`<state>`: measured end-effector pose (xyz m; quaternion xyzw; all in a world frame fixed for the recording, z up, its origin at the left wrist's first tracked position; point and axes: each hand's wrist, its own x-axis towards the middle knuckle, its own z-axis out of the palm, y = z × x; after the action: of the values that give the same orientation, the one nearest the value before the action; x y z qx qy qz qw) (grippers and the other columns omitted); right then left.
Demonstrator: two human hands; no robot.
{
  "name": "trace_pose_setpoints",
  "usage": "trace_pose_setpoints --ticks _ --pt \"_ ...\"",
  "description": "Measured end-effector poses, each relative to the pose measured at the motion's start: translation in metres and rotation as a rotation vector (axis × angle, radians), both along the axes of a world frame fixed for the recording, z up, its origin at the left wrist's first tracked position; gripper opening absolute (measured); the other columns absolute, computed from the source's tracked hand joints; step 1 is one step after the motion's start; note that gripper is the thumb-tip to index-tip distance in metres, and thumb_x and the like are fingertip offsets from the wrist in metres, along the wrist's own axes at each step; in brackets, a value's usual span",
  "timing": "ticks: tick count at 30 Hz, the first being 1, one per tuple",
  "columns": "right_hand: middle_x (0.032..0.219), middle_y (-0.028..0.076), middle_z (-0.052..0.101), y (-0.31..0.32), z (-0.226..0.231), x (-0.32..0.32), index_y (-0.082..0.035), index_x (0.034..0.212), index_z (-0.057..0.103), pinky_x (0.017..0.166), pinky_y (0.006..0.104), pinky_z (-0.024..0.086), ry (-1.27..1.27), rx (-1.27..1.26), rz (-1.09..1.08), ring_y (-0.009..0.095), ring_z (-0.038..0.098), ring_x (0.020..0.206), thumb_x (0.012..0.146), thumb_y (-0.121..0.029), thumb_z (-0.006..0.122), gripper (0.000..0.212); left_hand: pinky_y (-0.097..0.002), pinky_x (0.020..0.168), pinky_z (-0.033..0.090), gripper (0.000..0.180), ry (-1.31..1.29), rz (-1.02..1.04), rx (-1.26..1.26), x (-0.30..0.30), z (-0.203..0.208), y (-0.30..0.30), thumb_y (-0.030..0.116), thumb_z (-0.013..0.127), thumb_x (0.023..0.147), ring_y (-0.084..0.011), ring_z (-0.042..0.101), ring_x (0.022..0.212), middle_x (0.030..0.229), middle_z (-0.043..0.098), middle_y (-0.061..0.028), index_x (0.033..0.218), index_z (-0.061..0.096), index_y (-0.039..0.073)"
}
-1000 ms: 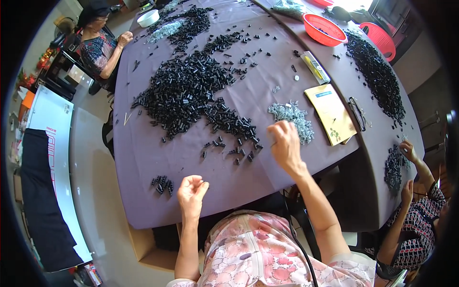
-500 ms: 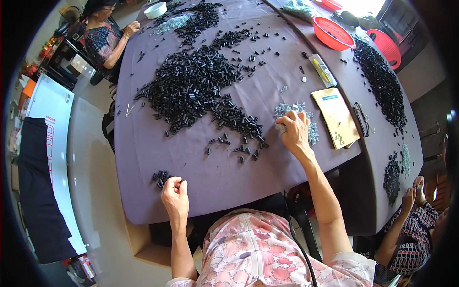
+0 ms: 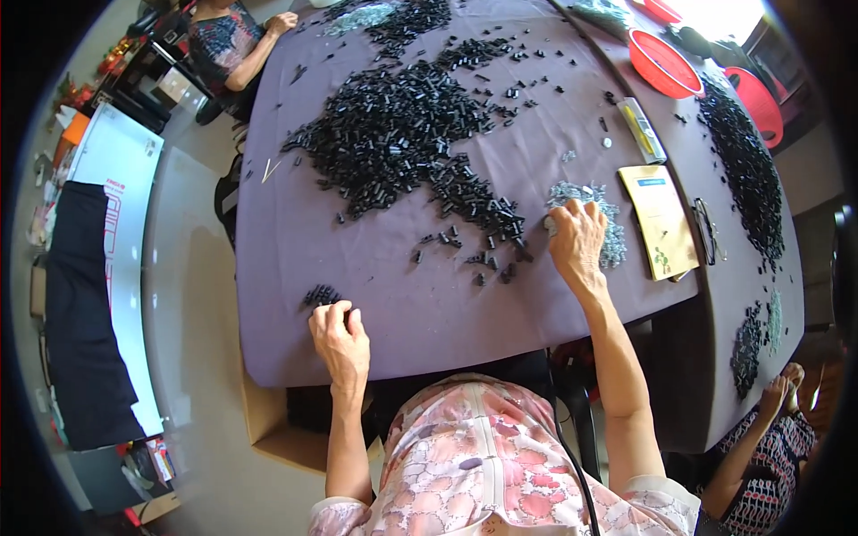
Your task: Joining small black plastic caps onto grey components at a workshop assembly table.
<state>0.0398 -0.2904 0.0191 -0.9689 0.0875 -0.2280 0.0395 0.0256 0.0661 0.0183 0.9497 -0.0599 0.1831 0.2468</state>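
My left hand (image 3: 340, 344) is at the front left of the table, fingers curled together beside a small pile of short black pieces (image 3: 320, 293). Whatever lies in its fingertips is hidden. Further right, my right hand (image 3: 579, 243) reaches down onto a heap of small clear grey-blue pieces (image 3: 614, 234). Its fingers are bent and drawn together at the near left side of that heap, and what they pinch cannot be made out. A large heap of short black tube-like pieces (image 3: 393, 134) spreads over the middle of the table beyond both hands.
Right of my right hand lie a yellow booklet (image 3: 660, 219), eyeglasses (image 3: 706, 230) and a clear case (image 3: 642, 129). A red basket (image 3: 663, 67) stands behind them. More black pieces (image 3: 746, 174) cover the right table. Other people sit at the far left (image 3: 223, 45) and lower right (image 3: 769, 447).
The whole view has shifted, with the table's contents now further right and slightly higher. My left hand still stays by the small black pile, my right hand at the clear pieces.
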Motion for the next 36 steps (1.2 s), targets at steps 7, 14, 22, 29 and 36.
trace_pose_setpoints --ticks 7,14,22,29,36 --pt "0.090 0.012 0.051 0.013 0.002 -0.013 -0.005 0.089 0.055 0.074 0.0402 0.038 0.003 0.075 0.094 0.030 0.049 0.086 0.065 0.002 0.057 0.025 -0.0398 0.077 0.044 0.015 -0.013 -0.149 -0.138 0.009 0.009 -0.037 0.003 0.066 0.075 -0.0311 0.054 0.087 0.089 0.057 -0.0113 0.089 0.061 0.004" --pt "0.086 0.019 0.056 0.032 -0.001 -0.048 -0.001 0.093 0.052 0.071 0.0408 0.046 -0.094 0.662 0.257 0.040 0.055 0.081 0.067 0.015 0.047 0.031 -0.0383 0.074 0.047 0.028 0.076 -0.216 -0.162 0.039 -0.005 -0.081 0.007 0.069 0.076 -0.0290 0.055 0.085 0.087 0.056 -0.0102 0.102 0.060 0.005" --pt "0.083 0.011 0.059 0.068 0.003 -0.064 -0.002 0.093 0.058 0.068 0.0272 0.047 0.015 1.157 0.305 0.021 0.059 0.073 0.073 0.013 0.056 0.026 -0.0340 0.067 0.050 0.016 0.095 -0.268 -0.341 0.040 -0.011 -0.095 0.003 0.065 0.080 -0.0253 0.059 0.077 0.086 0.058 -0.0101 0.095 0.064 0.004" --pt "0.085 0.010 0.061 0.102 0.010 -0.056 -0.001 0.094 0.058 0.071 0.0295 0.050 -0.007 1.222 0.439 0.022 0.063 0.079 0.070 0.014 0.060 0.029 -0.0220 0.061 0.049 0.015 0.404 -0.336 -1.006 0.009 0.004 -0.097 0.008 0.063 0.087 -0.0081 0.055 0.065 0.082 0.059 -0.0028 0.099 0.060 0.000" --pt "0.084 0.010 0.062 0.113 0.017 -0.057 -0.001 0.095 0.058 0.069 0.0292 0.051 -0.049 1.230 0.433 0.020 0.063 0.075 0.071 0.012 0.062 0.027 -0.0244 0.062 0.050 0.014 0.797 -0.279 -1.726 -0.002 0.006 -0.103 0.002 0.062 0.086 -0.0109 0.058 0.068 0.084 0.062 -0.0037 0.100 0.060 0.004"
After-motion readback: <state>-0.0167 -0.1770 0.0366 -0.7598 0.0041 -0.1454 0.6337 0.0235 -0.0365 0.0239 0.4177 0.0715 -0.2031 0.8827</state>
